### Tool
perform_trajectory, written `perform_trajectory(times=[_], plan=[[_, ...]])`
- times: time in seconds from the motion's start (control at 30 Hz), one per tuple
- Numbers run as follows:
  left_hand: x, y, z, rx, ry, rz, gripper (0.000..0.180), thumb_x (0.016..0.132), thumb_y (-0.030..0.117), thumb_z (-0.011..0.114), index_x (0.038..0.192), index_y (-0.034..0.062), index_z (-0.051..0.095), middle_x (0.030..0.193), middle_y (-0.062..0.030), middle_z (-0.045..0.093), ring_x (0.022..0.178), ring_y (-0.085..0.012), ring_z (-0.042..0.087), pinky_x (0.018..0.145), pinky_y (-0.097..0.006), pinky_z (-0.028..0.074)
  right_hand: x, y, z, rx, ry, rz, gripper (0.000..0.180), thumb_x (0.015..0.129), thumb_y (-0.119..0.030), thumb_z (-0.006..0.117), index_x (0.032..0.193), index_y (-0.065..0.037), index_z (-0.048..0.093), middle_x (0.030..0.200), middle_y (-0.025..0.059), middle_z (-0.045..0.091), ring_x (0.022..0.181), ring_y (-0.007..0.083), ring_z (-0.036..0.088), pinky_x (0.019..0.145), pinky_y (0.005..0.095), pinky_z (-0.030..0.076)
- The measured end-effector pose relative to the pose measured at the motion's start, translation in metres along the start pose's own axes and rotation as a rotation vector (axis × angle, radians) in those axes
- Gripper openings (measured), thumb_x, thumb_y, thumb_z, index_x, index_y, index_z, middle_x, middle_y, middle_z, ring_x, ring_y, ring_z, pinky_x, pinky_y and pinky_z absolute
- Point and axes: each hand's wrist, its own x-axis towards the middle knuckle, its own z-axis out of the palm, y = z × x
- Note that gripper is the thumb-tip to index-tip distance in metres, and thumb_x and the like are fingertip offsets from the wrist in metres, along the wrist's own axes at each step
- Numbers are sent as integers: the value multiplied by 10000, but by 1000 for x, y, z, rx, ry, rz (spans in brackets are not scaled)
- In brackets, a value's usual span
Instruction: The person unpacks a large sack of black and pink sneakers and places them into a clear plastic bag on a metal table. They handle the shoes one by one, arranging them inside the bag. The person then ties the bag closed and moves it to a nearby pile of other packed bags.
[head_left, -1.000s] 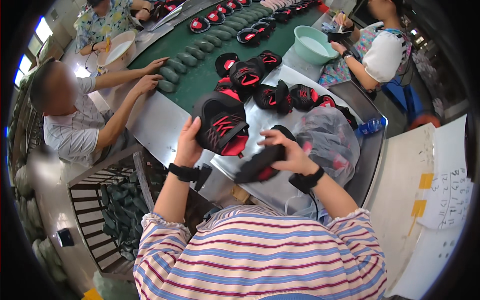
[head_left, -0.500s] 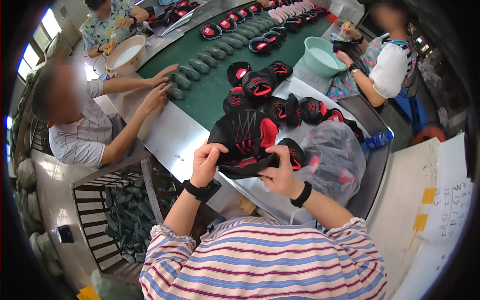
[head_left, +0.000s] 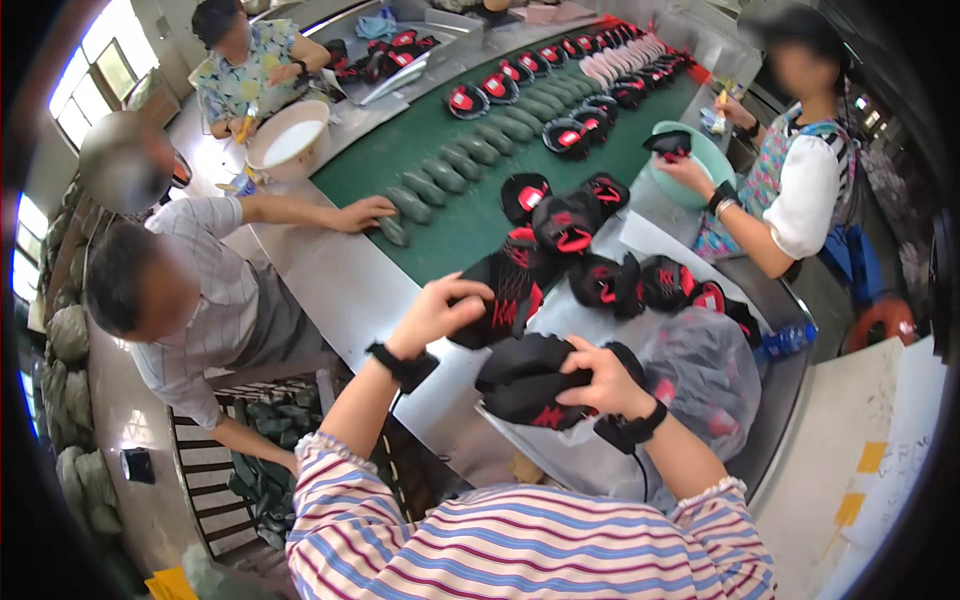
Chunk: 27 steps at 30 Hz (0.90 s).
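Observation:
My left hand (head_left: 438, 315) has its fingers curled at the near-left edge of a black mesh shoe upper (head_left: 508, 302) with red patterning, beside the other uppers on the table. My right hand (head_left: 606, 384) grips a second black shoe upper (head_left: 532, 378) with a red mark on its lower side; its dark opening faces up, close in front of me. Further along, more black and red shoe uppers (head_left: 566, 224) lie in a loose heap. A clear plastic bag (head_left: 700, 375) with black and red pieces inside rests right of my right hand.
Grey-green shoe lasts (head_left: 443, 175) line the green belt (head_left: 365, 258). At left, a co-worker touches a last and reaches into a slatted crate (head_left: 205, 490) of lasts. Other co-workers stand by a beige basin (head_left: 318, 122) and a green basin (head_left: 712, 155). A blue bottle (head_left: 789, 341) lies at right.
Both hands held one upper together; now they are apart, the left at an upper by the heap, the right with another. The left co-worker has lowered one arm into the crate.

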Motion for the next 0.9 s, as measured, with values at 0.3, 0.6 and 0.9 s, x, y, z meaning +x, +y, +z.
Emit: perform_trajectory(times=[0.3, 0.6, 0.9], plan=[[56, -72, 110, -485, -410, -93, 331, 859, 263, 583, 1112, 50, 580, 1091, -62, 567, 1010, -136, 509, 894, -282, 395, -38, 0, -37, 976, 604, -5, 514, 461, 42, 618, 967, -19, 561, 971, 116, 615, 863, 241, 615, 804, 348, 488], [60, -9, 86, -428, -186, -219, 745, 636, 246, 769, 1221, -41, 407, 1099, -130, 536, 1026, -188, 507, 908, -293, 386, 24, 30, -26, 621, 658, 315, 245, 681, 27, 684, 891, -17, 566, 807, 20, 582, 766, 123, 577, 713, 261, 477], [122, -153, -120, -563, 1049, -287, 759, 671, 263, 769, 1212, -56, 343, 1176, -186, 483, 1030, -255, 517, 866, -395, 429, 36, 37, -11, 244, 543, -1, 361, 808, -98, 584, 1140, -6, 476, 1247, 69, 348, 1102, 178, 439, 873, 295, 427]])
